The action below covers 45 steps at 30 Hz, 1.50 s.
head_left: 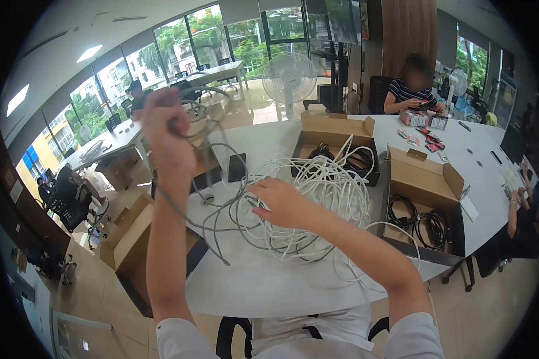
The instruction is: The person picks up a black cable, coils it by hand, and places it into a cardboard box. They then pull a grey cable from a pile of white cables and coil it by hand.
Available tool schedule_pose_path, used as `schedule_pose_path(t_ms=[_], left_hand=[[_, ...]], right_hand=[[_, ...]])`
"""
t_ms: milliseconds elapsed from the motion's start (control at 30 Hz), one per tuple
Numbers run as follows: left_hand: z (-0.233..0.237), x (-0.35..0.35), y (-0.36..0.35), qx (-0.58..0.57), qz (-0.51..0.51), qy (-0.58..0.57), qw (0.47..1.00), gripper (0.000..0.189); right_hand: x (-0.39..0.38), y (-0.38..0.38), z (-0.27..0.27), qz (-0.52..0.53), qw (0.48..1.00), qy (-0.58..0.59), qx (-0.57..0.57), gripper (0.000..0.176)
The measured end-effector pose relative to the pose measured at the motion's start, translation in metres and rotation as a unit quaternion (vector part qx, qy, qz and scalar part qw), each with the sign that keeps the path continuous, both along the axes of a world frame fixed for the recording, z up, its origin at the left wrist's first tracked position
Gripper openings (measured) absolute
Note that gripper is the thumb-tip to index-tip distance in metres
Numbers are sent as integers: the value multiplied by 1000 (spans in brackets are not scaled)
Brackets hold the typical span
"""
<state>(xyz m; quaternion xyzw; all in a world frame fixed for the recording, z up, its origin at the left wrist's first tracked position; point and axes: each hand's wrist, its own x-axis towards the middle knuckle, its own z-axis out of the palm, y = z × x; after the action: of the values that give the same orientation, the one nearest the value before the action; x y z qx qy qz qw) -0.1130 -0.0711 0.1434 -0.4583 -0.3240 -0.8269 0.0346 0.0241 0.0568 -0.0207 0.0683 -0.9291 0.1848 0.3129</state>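
Note:
My left hand (166, 122) is raised high over the table's left side, smeared by motion, its fingers closed round a grey cable (212, 206). Loops of that cable trail from the fist down to the tabletop, and one loose end lies near the front. Low over the left edge of a big tangle of white cables (335, 200) is my right hand (281, 203), palm down. Its thumb and fingers are stretched apart, and grey strands run close by the fingertips.
Open cardboard boxes ring the tangle: a back one (335, 134) and a right one (422, 179) hold coiled black cables; another (132, 239) overhangs the left edge. A dark phone-like slab (237, 167) lies behind. A person (413, 90) sits across the white table (269, 293).

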Motion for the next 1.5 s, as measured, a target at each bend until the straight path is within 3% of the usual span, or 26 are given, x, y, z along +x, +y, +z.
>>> schedule_pose_path(t_ms=[33,133,167,300,400,433,533,567,667,700,733,800,867,1000,1100,1200,1233,1333,1367,1500], left_hand=[[-2,4,6,-21,-19,30,999,29],[-10,23,13,-61,-87,93,990,32],[-15,24,12,-87,-96,127,983,32],[-38,33,8,-167,-105,192,961,33],[-56,33,13,-208,-73,283,934,30],[-59,32,15,-217,-55,325,919,29],[-61,38,17,-224,86,485,841,27],[-65,31,15,-259,79,502,821,33],[-68,28,11,-238,190,551,777,56],[-73,18,9,-278,201,568,748,73],[-77,13,7,-276,223,567,743,72],[-86,4,2,-274,269,565,730,69],[-105,-13,-1,-256,296,530,752,66],[-152,-39,-3,-195,337,405,827,50],[-177,-36,-4,-423,232,273,832,32],[-204,-31,12,-539,162,256,786,27],[-216,-33,20,-552,137,234,788,29],[-229,-30,41,-574,60,159,801,34],[-229,-29,44,-569,37,123,812,35],[-216,-39,54,-491,-17,17,871,33]], right_hand=[[-8,-3,-4,-7,1000,21,-15,53],[-22,1,-1,-165,968,153,-109,76],[-23,10,4,-160,952,165,-201,89],[-41,42,-9,-126,973,41,-190,115],[-35,40,-19,30,939,-132,-317,115],[-27,33,-12,64,903,-151,-397,94],[-2,24,12,154,809,-57,-564,65],[-10,37,5,107,812,-72,-570,44],[7,56,18,86,797,6,-598,48],[12,64,22,73,774,10,-629,49],[18,72,26,61,750,13,-658,50],[35,86,35,6,777,48,-628,50],[56,106,40,-36,793,52,-606,48],[112,172,20,-99,745,125,-647,32],[160,211,-11,-186,771,37,-608,24],[181,203,-20,-225,794,-70,-561,20],[185,192,-15,-239,793,-95,-553,19],[191,168,9,-256,857,-181,-409,18],[195,183,-1,-229,881,-172,-378,19],[191,165,17,-282,919,-64,-269,16]])
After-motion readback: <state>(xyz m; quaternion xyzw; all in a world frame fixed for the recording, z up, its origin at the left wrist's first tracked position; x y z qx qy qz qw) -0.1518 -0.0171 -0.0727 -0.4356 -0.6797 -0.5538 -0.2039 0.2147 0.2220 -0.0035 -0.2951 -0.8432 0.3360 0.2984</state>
